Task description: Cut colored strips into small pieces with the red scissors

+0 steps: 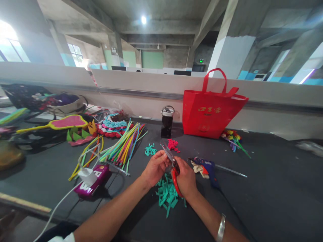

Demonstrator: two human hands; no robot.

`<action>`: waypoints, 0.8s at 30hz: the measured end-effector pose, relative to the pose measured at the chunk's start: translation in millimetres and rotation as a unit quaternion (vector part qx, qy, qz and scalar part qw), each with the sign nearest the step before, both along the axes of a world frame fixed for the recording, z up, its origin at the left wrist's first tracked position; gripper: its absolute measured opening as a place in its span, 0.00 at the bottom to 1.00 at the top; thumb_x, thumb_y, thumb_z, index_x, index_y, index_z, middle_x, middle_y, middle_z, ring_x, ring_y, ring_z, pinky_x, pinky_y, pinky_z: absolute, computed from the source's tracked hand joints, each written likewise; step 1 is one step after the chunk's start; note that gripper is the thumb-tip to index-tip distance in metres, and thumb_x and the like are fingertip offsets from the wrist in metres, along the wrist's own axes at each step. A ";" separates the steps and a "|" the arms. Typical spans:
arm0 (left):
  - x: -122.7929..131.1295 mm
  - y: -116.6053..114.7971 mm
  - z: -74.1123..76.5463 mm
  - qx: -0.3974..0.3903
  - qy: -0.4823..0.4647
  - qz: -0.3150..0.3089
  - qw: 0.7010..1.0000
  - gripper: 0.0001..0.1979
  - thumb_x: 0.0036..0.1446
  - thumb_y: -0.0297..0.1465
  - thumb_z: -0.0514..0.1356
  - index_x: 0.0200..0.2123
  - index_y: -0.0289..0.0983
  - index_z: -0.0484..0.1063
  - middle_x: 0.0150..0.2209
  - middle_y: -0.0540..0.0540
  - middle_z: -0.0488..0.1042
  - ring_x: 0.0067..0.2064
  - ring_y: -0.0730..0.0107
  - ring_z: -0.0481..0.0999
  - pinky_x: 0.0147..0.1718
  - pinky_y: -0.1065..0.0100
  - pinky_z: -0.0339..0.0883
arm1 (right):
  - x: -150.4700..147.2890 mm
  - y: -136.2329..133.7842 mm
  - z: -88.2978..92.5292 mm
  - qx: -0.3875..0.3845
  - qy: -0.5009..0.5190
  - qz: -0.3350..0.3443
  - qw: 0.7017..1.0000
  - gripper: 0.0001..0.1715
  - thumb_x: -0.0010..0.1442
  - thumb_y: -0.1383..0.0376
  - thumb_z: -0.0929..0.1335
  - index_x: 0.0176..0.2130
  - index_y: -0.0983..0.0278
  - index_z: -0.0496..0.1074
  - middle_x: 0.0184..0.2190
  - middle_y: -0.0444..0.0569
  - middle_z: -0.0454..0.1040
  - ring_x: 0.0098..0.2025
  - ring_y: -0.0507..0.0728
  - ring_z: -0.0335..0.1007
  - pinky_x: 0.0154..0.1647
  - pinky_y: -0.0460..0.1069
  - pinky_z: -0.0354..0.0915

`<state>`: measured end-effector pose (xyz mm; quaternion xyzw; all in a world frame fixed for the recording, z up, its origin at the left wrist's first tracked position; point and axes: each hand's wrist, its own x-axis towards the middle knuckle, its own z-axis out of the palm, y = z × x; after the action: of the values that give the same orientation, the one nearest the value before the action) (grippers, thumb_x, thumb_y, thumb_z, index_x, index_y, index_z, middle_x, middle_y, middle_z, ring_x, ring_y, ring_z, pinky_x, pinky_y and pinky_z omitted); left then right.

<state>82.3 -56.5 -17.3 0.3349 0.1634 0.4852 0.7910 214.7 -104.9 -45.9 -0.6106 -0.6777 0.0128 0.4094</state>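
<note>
My right hand (187, 178) is wrapped around the red handles of a pair of scissors (175, 183), whose metal blades point up and to the left. Close beside the blades, my left hand (156, 168) is closed in a pinch; what its fingertips hold is too small to make out. Under both hands lies a loose pile of green strips (168, 196), partly covered by them. Just beyond the fingers are a small heap of teal cut pieces (150, 150) and a heap of pinkish-red cut pieces (173, 145).
A black bottle (167, 126) and a red bag (212, 114) stand by the partition. Right of my hands lies a blue glue gun (210, 168) with its cord. Leftward are colourful pipe cleaners (128, 143), a purple power strip (93, 181) with a white plug, and assorted crafts.
</note>
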 end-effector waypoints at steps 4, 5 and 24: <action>-0.4 -0.9 2.5 0.005 0.003 0.002 1.000 0.08 0.48 0.30 0.67 0.30 0.34 0.72 0.24 0.52 0.68 0.26 0.79 0.66 0.31 0.73 0.61 | 0.9 0.3 -1.6 0.003 0.007 0.008 1.000 0.23 0.53 0.73 0.62 0.48 0.62 0.69 0.39 0.49 0.76 0.40 0.57 0.74 0.42 0.51 0.68; -0.4 -0.8 2.6 0.006 0.004 0.002 1.000 0.08 0.48 0.30 0.67 0.30 0.34 0.72 0.24 0.52 0.68 0.26 0.79 0.66 0.32 0.73 0.61 | 0.9 0.5 -2.4 0.005 0.008 0.008 1.000 0.23 0.53 0.73 0.62 0.48 0.62 0.69 0.38 0.49 0.76 0.40 0.57 0.74 0.42 0.50 0.68; -3.5 9.9 1.5 0.055 0.083 0.084 0.991 0.10 0.50 0.35 0.65 0.28 0.35 0.70 0.23 0.53 0.64 0.25 0.77 0.62 0.30 0.71 0.59 | 10.1 5.5 2.6 -0.002 0.104 -0.024 0.994 0.17 0.60 0.61 0.62 0.47 0.64 0.69 0.35 0.50 0.78 0.35 0.57 0.76 0.37 0.48 0.67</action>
<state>78.8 -46.5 -15.8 0.4018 0.2296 0.5287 0.7116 224.8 -99.4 -43.4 -0.6228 -0.6168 0.0674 0.4766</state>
